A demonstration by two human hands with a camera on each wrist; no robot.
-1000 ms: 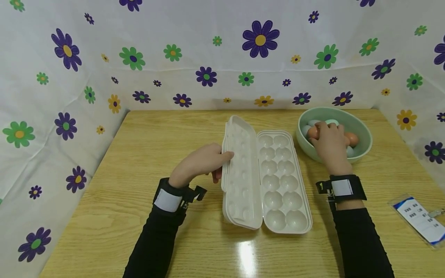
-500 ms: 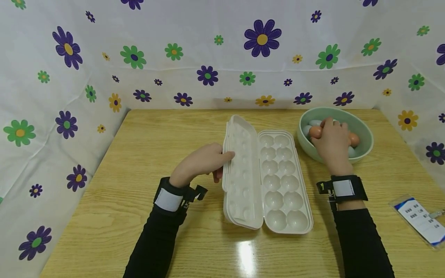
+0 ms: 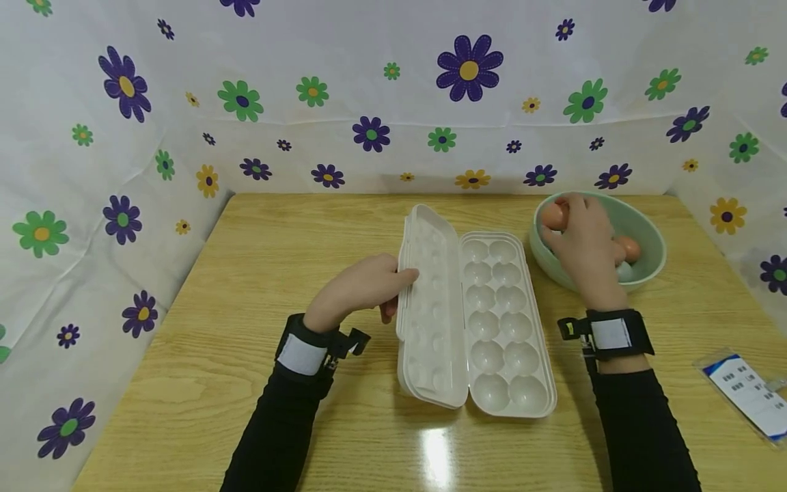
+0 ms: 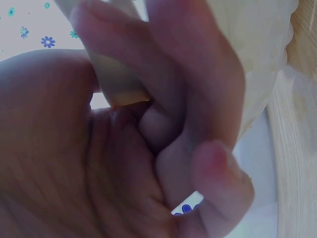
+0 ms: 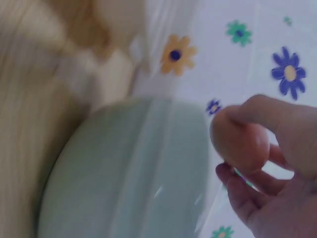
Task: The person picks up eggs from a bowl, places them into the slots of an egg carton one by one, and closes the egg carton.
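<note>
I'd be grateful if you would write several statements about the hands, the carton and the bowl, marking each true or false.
1. The right hand holds a brown egg. True.
2. The left hand holds another egg. False: it grips the raised lid.
3. The bowl stands to the right of the carton. True.
4. The carton is full of eggs. False: all its cups are empty.
5. All eggs in the bowl are brown. False: a pale egg also lies there.
6. A card lies to the right of the carton. True.
</note>
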